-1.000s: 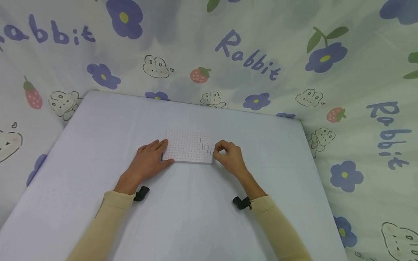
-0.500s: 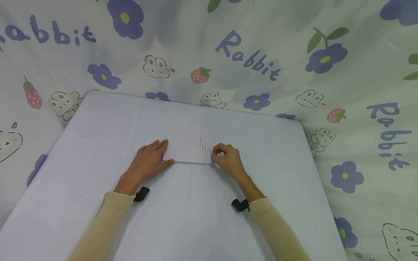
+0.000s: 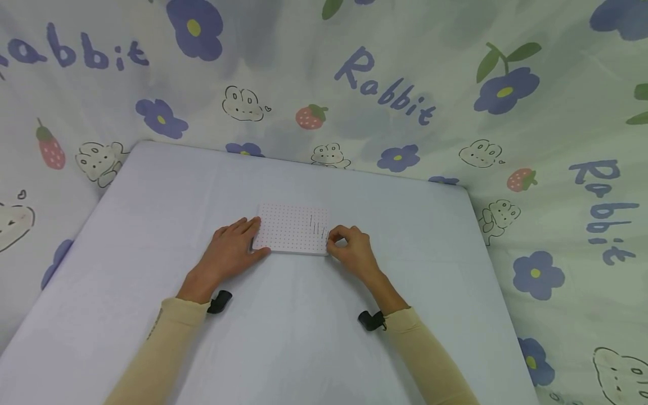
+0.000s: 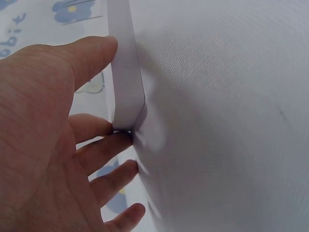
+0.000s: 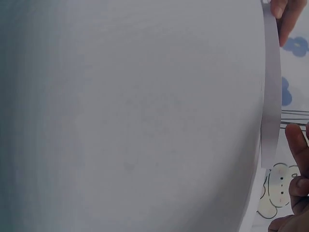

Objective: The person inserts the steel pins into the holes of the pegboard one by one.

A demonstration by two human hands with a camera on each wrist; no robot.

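A white board [image 3: 286, 228] with a grid of small holes lies on the table. Several thin dark sticks [image 3: 318, 228] stand upright in a line near its right side. My left hand [image 3: 228, 250] rests on the left end, thumb at the front edge and fingers along the side. In the left wrist view the thumb lies against the board's front side [image 4: 126, 72]. At the right front corner, my right hand [image 3: 354, 250] pinches a thin dark stick between thumb and forefinger, its lower end hidden by the fingers. In the right wrist view the sticks [image 5: 293, 115] rise beside a fingertip.
A white table [image 3: 283, 337] spreads around the board. Behind and beside it hangs a pale cloth [image 3: 283, 67] printed with rabbits, strawberries and purple flowers. A small black device sits at the left wrist [image 3: 220, 302] and another at the right wrist [image 3: 371, 320].
My right hand has shifted slightly left and toward me, from beside the board to over its right front corner. The left hand and the board have stayed in place.
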